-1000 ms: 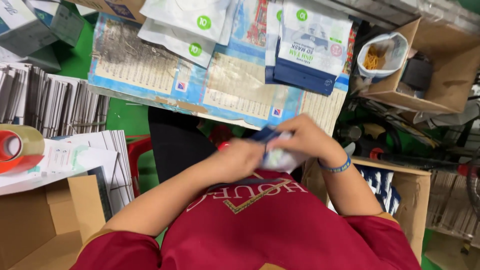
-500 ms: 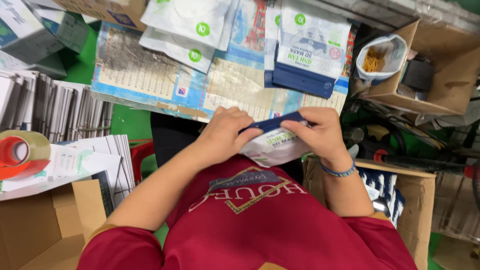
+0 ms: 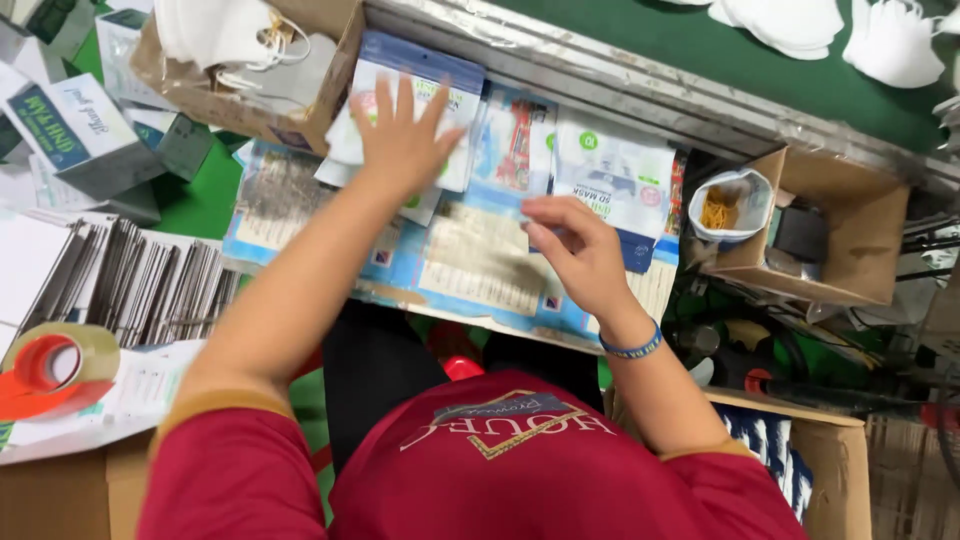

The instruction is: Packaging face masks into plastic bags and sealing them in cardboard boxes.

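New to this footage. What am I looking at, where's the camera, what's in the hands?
There is no machine here: a person works with two bare hands, filmed by a camera worn on their head, looking down. The left hand lies flat, fingers spread, on a blue-topped pouch. The right hand hovers open by a white pouch and grips nothing. Printed sheets cover the bench. A cardboard box of white masks sits at the back left, a tape roll at the near left.

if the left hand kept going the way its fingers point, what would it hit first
Probably the open cardboard box holding white masks, just beyond the left hand, which lies flat on a blue-topped pouch; depth is unclear.
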